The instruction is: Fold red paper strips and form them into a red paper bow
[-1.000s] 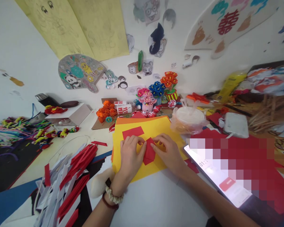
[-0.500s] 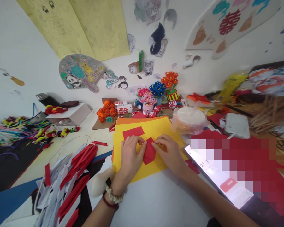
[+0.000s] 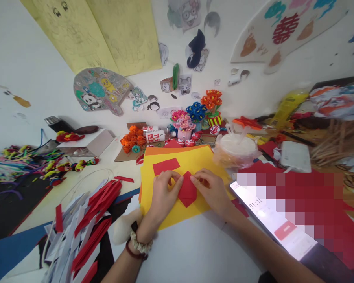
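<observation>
Together, in the head view, two bare hands held a single piece of folded red paper (image 3: 188, 192) above a stack of colored sheets (image 3: 200, 157), yellow uppermost, across the worktable from where I stood. Both forearms reached inward from the near edge, wrists bent so the fingertips met the paper's upper sides. The left hand (image 3: 166, 192) pinched the upper left edge narrowly between thumb and forefinger, its other fingers curled; the right hand (image 3: 212, 192) gripped the upper right edge just as narrowly, knuckles raised. Two bands circled the left wrist: one cream scrunchie (image 3: 141, 243) and one dark red band (image 3: 132, 252).

One red paper rectangle (image 3: 166, 166) lay flat just beyond the left hand. To the right were one lit phone (image 3: 262, 212) and one lidded cup (image 3: 237, 144) in clear plastic. Three potted flower bunches stood against the wall: one pink bunch (image 3: 183, 118), one blue bunch (image 3: 196, 111) and one orange bunch (image 3: 211, 100).
</observation>
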`<state>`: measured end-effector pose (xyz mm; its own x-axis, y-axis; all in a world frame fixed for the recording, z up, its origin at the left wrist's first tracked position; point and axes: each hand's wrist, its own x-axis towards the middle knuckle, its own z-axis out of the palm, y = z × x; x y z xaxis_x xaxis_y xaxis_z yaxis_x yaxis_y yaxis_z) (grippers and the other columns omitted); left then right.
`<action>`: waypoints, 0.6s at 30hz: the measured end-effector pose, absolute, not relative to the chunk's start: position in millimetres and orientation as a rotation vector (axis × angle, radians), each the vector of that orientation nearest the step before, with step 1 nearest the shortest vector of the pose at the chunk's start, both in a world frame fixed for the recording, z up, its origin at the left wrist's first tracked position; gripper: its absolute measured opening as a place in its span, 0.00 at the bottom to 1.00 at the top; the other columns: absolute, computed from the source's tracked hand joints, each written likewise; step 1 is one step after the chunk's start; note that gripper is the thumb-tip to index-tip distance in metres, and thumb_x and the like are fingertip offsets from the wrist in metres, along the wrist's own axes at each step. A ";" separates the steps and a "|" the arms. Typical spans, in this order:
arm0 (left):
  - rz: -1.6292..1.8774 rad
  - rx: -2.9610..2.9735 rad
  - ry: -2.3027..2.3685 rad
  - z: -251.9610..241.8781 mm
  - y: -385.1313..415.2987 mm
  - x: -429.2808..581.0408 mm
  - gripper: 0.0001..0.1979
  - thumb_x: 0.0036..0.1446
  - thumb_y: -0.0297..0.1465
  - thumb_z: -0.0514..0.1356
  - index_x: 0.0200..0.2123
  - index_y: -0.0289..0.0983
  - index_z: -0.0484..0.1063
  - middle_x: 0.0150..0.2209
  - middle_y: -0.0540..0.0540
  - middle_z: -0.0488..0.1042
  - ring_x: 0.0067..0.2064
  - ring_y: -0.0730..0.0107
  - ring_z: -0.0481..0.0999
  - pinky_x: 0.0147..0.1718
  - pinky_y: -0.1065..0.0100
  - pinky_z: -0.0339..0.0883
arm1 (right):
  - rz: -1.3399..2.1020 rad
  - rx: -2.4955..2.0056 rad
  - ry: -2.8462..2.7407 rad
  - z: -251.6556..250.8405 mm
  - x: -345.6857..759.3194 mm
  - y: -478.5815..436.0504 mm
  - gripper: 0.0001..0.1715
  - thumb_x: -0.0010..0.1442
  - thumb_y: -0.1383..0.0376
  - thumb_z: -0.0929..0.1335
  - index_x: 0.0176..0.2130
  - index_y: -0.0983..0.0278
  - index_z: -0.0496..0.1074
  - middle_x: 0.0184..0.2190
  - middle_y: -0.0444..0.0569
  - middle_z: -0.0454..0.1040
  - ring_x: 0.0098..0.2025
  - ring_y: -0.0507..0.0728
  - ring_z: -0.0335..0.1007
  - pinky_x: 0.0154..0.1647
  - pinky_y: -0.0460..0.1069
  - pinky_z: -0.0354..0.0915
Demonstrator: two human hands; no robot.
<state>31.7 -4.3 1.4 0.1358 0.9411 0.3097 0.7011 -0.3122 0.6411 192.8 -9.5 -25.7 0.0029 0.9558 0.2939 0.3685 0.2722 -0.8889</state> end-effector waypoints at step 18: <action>1.011 2.114 1.559 1.1 -0.6 30.4 0.10 0.58 0.36 0.55 0.28 0.39 0.70 0.26 0.52 0.74 0.26 0.72 0.69 0.32 0.67 0.60 | 0.729 -1.275 -1.569 -24.9 191.4 -9.0 0.16 0.63 0.58 0.63 0.29 0.62 0.72 0.29 0.48 0.73 0.32 0.55 0.68 0.32 0.49 0.62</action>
<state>30.4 -0.6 1.1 0.1514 0.9254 0.3474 0.6950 -0.3496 0.6283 191.4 -9.0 -24.9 -0.0026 0.9540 0.2998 0.3862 0.2774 -0.8797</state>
